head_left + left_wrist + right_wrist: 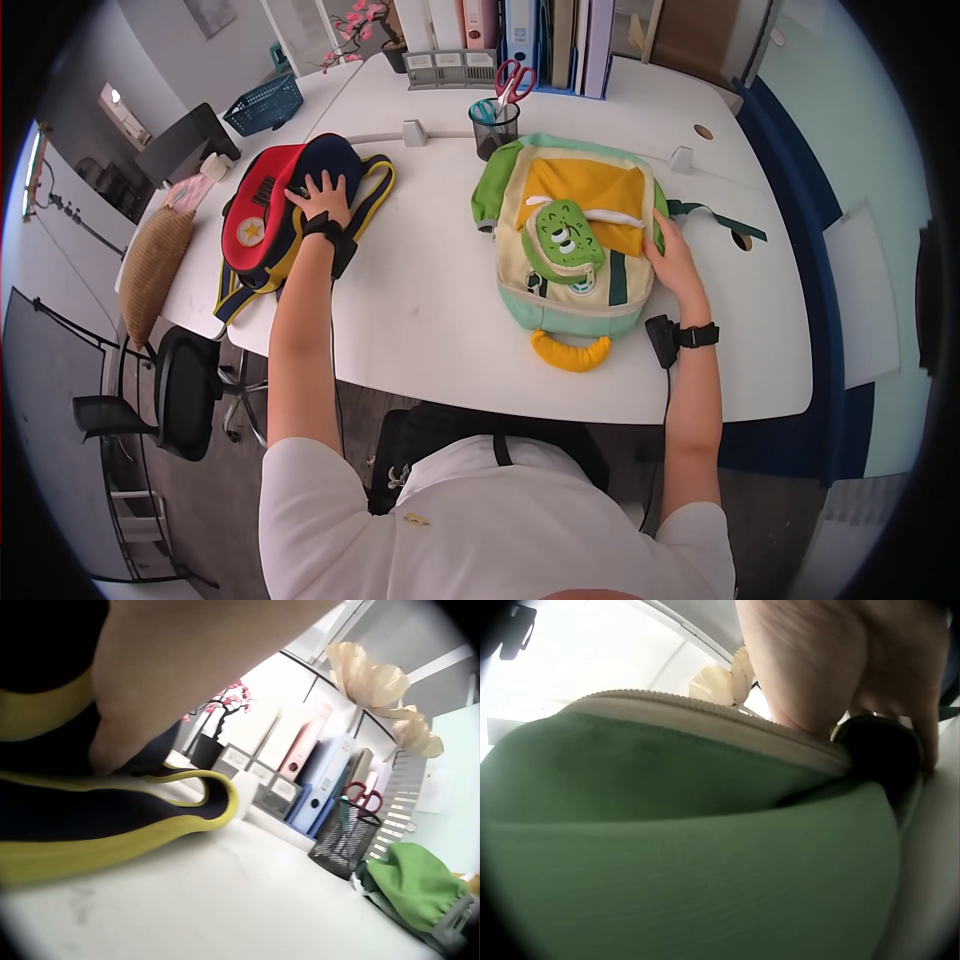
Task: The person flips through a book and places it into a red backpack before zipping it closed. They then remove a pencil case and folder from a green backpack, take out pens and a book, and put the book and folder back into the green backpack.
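A red and navy backpack (265, 205) with yellow trim and a star badge lies on the white table. My left hand (325, 198) rests on its navy side, fingers spread. To the right lies a cream and green backpack (510, 262) with a mustard flap, a green smiling-face pouch (565, 240) and a yellow banana-shaped piece (570, 351) at its near end. My right hand (677, 262) grips this backpack's right side, thumb toward the front; several fingers are partly hidden. Close up, the right wrist view shows its green fabric (690, 877) and cream zipper (705, 720) beside the hand.
Behind the backpacks stands a mesh pen cup (494, 130) with red scissors (514, 82). Ring binders (520, 40) line the back of the table. A blue basket (263, 104) and a tan cushion (157, 265) are at left. A dark green strap (730, 218) trails right.
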A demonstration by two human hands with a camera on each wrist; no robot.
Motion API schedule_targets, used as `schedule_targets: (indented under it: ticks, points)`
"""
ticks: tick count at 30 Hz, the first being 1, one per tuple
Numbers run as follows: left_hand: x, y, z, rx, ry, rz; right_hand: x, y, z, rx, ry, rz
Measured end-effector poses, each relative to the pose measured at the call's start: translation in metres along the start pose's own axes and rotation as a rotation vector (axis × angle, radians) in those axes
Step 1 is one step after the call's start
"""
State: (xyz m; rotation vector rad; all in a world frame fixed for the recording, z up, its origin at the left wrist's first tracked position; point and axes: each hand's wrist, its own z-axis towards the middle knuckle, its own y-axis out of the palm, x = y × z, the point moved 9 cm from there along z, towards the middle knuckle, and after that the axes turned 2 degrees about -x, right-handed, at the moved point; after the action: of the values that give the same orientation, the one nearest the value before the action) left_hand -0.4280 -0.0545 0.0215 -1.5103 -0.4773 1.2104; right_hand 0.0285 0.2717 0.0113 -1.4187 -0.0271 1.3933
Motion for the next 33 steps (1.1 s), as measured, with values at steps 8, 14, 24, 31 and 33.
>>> schedule_targets:
  ticks: [8, 14, 24, 31, 33]
  points:
    - [0.123, -0.084, -0.065, 0.189, 0.721, -0.713, 0.001, 0.002, 0.000, 0.027, -0.009, 0.019]
    - [0.194, -0.093, -0.135, -0.081, 0.867, -1.013, 0.007, 0.001, 0.000, 0.006, 0.021, 0.069]
    - [0.176, -0.104, -0.142, 0.116, 0.748, -0.983, 0.006, 0.002, 0.002, -0.011, 0.037, 0.047]
    - [0.174, -0.116, -0.218, 0.082, 1.136, -0.821, 0.005, 0.002, 0.001, 0.006, 0.025, 0.045]
    - [0.170, -0.130, -0.241, 0.178, 1.127, -0.806, 0.003, 0.002, 0.000, 0.003, 0.034, 0.040]
